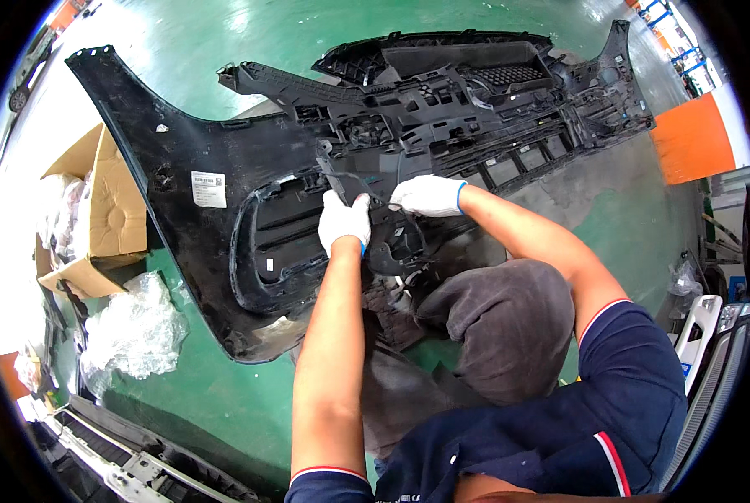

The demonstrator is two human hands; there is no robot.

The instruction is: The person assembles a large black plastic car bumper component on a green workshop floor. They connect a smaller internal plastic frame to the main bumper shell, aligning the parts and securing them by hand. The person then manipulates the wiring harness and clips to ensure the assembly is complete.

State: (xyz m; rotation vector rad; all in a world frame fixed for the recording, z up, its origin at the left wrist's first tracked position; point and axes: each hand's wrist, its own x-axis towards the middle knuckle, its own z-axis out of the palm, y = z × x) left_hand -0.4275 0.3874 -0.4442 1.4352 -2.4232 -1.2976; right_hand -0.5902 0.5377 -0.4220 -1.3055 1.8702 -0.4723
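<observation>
A large black car bumper cover [192,155] lies with its ribbed inner side up in front of my knees. My left hand [346,223], in a white glove, rests over its middle part with the fingers closed. What they grip is hidden, though a narrow dark strip [331,172] rises just beyond the fingertips. My right hand [429,197], also gloved, pinches a thin black cable [367,182] that curves over the bumper toward the left. Between and below the hands, more dark loops [413,239] lie against the bumper. A white label [209,189] is stuck on its left side.
At the left stands an open cardboard box [117,210] with wrapped contents. Clear plastic wrapping [136,329] lies on the green floor below it. An orange panel [695,138] stands at the right, near silver and white trim parts [700,335]. Another long part [124,465] lies lower left.
</observation>
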